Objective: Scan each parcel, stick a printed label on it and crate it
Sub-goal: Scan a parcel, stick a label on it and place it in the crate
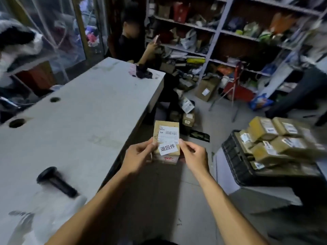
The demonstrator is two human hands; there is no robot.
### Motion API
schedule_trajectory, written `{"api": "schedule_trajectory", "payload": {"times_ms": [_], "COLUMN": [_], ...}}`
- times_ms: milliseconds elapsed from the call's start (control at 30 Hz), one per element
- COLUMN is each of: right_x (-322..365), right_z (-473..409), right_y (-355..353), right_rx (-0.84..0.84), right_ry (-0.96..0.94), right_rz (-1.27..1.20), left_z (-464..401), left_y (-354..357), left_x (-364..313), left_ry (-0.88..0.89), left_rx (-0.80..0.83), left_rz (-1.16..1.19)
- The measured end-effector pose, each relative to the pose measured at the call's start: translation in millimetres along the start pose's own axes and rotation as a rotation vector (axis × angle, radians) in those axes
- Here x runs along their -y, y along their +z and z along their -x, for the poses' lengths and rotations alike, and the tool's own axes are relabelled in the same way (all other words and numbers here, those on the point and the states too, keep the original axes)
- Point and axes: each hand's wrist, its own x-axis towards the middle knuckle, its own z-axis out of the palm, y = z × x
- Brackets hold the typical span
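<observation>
Lying on the grey table [85, 110] at the far left is one black handheld scanner [57, 181], on its side, near the table's front corner. Two round holes [17, 123] are cut in the tabletop farther back, and a dark bundle of cloth [143, 73] sits at its far end, in front of a seated person [131, 45] in dark clothes.

Just off the table's right edge, two bare hands hold one small brown cardboard parcel [166, 129] in the air, over the floor. The left hand [139, 157] pinches the left edge of a white label [168, 148] between thumb and forefinger, its other fingers curled behind the parcel; the right hand [192, 157] pinches the label's right corner the same way. This label carries three large black characters and lies slightly tilted over the near end of the parcel's top face. One longer white shipping label [168, 131] with a barcode already covers the rest of that face. A red-and-white strip shows below the parcel; I cannot tell what it belongs to.

To the right, one black crate [235, 160] is heaped above its rim with at least seven like brown parcels [276, 144], each bearing a white label. Behind stands grey shelving [217, 30] crammed with bags and boxes, and more boxes lie on the floor.
</observation>
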Motion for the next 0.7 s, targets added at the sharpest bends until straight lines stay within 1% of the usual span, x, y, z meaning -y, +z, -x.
{"api": "schedule_trajectory", "payload": {"times_ms": [100,167,233,300,467,600,700], "right_x": [-19,-30,-40,-49,-74,-93,-107], "right_z": [-17,-21,-21,-20,-21,-39,-70], "right_y": [-78,-124,-163,-194,-260,-300,-327], "right_rx": [-0.139,-0.24,-0.34,-0.421,-0.605,-0.706,-0.763], "right_ry": [0.04,0.07,0.109,0.132,0.198,0.246,0.275], "right_rz": [0.015,-0.001,-0.021,0.0,-0.004,0.012,-0.004], "left_z": [-35,-53,-66,-75,-107,-136,-168], "left_y": [75,123,169,206,296,358,400], "left_x": [-2,-6,-9,-12,-10,-5,3], "left_ry": [0.011,-0.025,-0.049,-0.07,-0.103,-0.137,-0.206], "left_rx": [0.166,0.292,0.382,0.425,0.615,0.701,0.742], "left_rz": [-0.046,-0.013,0.001,-0.019,-0.114,-0.125,-0.091]}}
